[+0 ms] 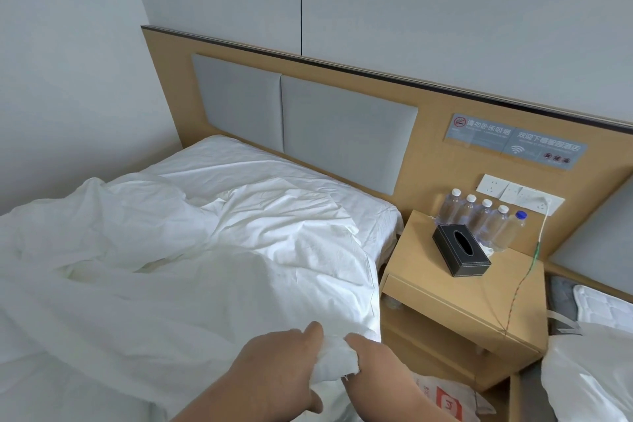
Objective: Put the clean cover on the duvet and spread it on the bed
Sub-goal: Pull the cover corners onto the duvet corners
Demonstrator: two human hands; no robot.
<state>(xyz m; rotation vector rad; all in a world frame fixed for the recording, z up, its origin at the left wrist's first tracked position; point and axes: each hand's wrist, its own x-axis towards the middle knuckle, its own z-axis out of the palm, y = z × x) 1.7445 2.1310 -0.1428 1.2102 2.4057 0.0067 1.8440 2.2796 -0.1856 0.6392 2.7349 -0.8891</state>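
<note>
A white duvet in its cover (191,277) lies rumpled across the bed (388,236), bunched toward the left and draped over the right edge. At the bottom of the view, my left hand (274,373) and my right hand (380,370) both pinch one corner of the white fabric (334,358) at the bed's near right side. The fabric is gathered between the two hands. A white pillow or sheet (239,164) shows at the head of the bed under the duvet's top edge.
A wooden headboard (435,147) with grey pads backs the bed. To the right stands a wooden nightstand (479,288) with a black tissue box (460,250) and several water bottles (479,216). A thin cable (524,281) hangs from a wall socket. A second bed (596,363) sits far right.
</note>
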